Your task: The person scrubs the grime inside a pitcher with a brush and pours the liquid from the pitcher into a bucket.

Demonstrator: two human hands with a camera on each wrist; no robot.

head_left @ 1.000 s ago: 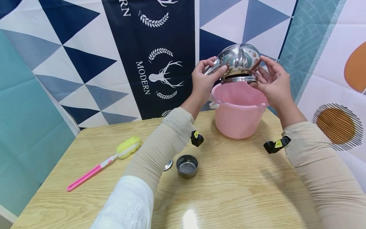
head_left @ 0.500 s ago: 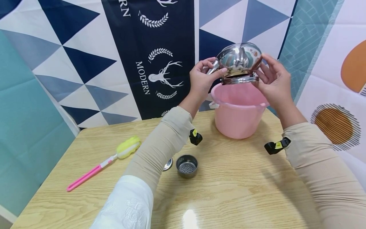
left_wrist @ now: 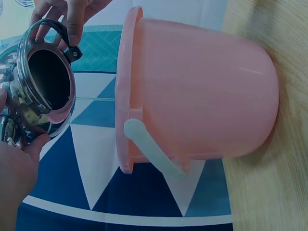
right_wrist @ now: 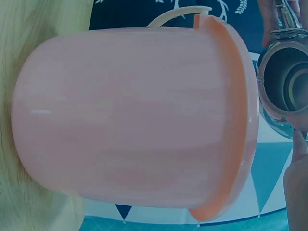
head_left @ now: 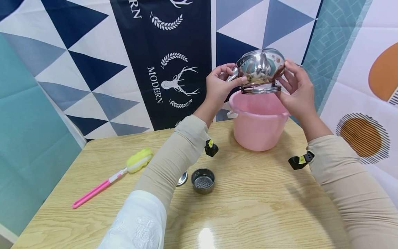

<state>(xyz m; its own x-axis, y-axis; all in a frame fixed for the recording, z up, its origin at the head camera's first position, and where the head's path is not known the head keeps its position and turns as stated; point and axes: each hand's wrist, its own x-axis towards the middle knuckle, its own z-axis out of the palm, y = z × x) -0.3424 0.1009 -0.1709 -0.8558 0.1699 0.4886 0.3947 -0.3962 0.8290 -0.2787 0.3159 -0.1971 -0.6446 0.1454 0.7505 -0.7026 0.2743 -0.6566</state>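
Over the pink bucket (head_left: 259, 133) a shiny stainless steel teapot (head_left: 261, 65) is held tipped, its mouth facing down. My left hand (head_left: 219, 84) grips its spout, with the thumb against the body. On the other side my right hand (head_left: 300, 88) grips the body between fingers and thumb. The hinged ring handle (left_wrist: 29, 72) hangs around the mouth in the left wrist view. A thin pale streak (left_wrist: 96, 98) runs from the mouth to the bucket's rim there; whether it is water I cannot tell. The right wrist view looks into the teapot's mouth (right_wrist: 279, 77).
Nearer on the wooden table (head_left: 248, 207) stands a small perforated metal strainer (head_left: 203, 188). A round metal lid (head_left: 182, 178) lies beside it, partly behind the left sleeve. Farther left is a bottle brush (head_left: 138, 160) with a yellow sponge head and pink handle. Patterned cloth hangs behind.
The teapot has tilted slightly in my hands, and the gap between its body and the ring handle looks wider. Both hands keep their grip, and the things on the table have not moved.
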